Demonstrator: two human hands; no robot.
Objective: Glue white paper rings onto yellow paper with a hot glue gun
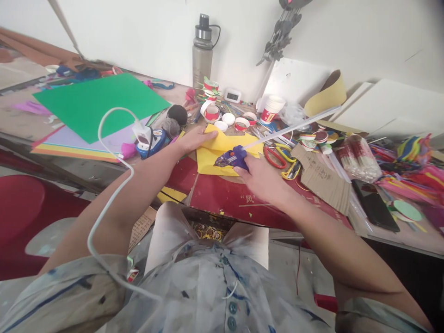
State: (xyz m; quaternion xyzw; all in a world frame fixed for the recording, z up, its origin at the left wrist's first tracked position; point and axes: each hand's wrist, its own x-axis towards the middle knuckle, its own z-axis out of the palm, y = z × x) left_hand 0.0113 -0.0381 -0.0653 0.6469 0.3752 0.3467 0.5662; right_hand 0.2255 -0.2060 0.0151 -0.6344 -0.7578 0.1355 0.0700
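Observation:
A yellow sheet (207, 163), foam or paper, lies creased on the red board (215, 196) at the front of the table. At its upper left, my left hand (194, 140) is closed on the edge, thumb on top. My right hand (263, 178) grips a dark blue hot glue gun (236, 157) over the sheet, with its nozzle pointing left. From the gun's back a long translucent glue stick (294, 127) slants up to the right. Whether the nozzle touches the sheet I cannot tell.
Red-handled (275, 157) and yellow-handled scissors (292, 171) lie right of the sheet, beside corrugated cardboard (326, 180) and a phone (375, 206). Behind stand paper cup pieces (242, 123) and a bottle (202, 58). A green sheet (104, 104) lies left; a white cable (104, 210) crosses my left arm.

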